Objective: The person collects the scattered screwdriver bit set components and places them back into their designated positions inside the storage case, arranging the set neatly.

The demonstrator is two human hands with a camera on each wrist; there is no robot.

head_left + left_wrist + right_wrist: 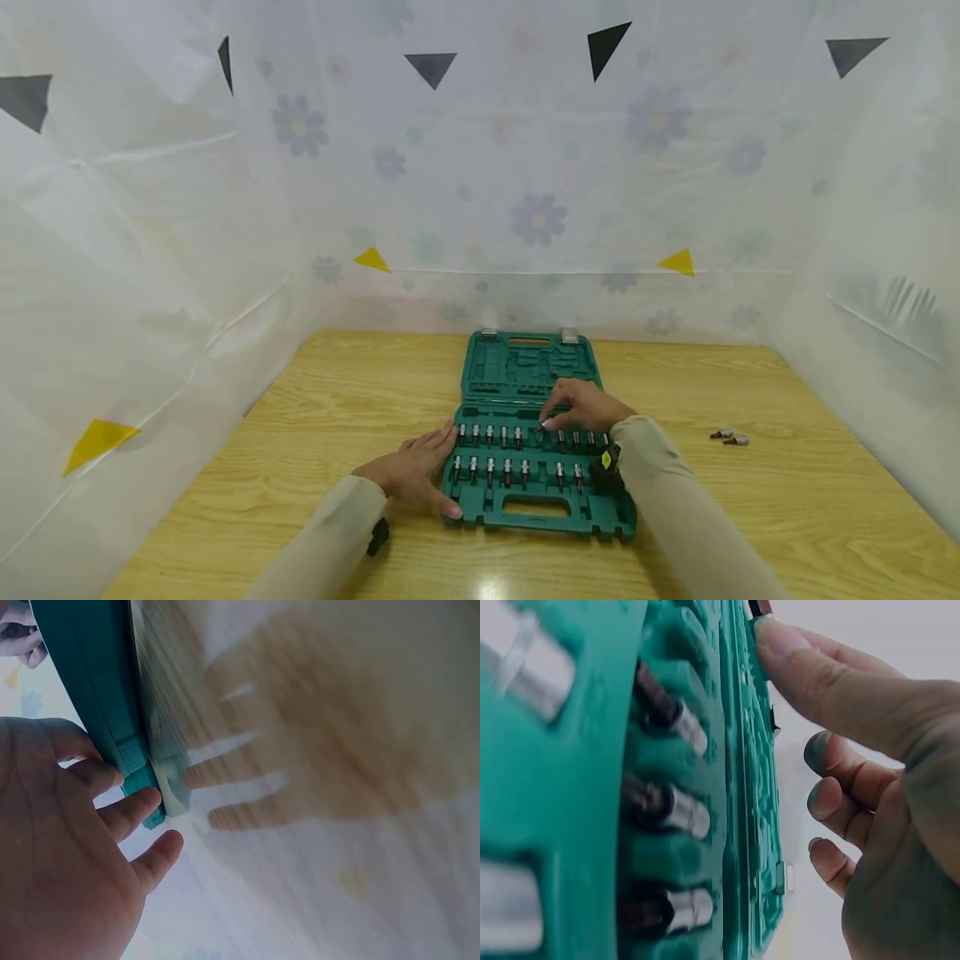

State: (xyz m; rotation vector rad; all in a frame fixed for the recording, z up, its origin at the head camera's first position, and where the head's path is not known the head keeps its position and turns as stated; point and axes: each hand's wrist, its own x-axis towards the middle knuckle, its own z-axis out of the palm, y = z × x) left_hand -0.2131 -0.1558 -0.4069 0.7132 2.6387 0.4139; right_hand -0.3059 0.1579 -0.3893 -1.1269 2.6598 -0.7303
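An open green plastic case [513, 522] lies on the table, its lower half holding two rows of silver-and-dark bit sockets [491, 472]. My left hand [416, 471] rests against the case's left edge, fingers extended; the left wrist view shows the fingers [131, 814] touching its side. Above the upper row, my right hand [585, 406] pinches a small bit socket [542, 426] between thumb and index finger. In the right wrist view only the dark end of that bit socket [760, 607] shows at the top edge. The other right-hand fingers are loosely bent.
Two loose bit sockets [731, 437] lie on the wooden table [795, 517] to the right of the case. The case's lid [530, 367] lies folded back behind it, with moulded recesses. White flower-patterned sheeting [480, 167] surrounds the table at the back and sides.
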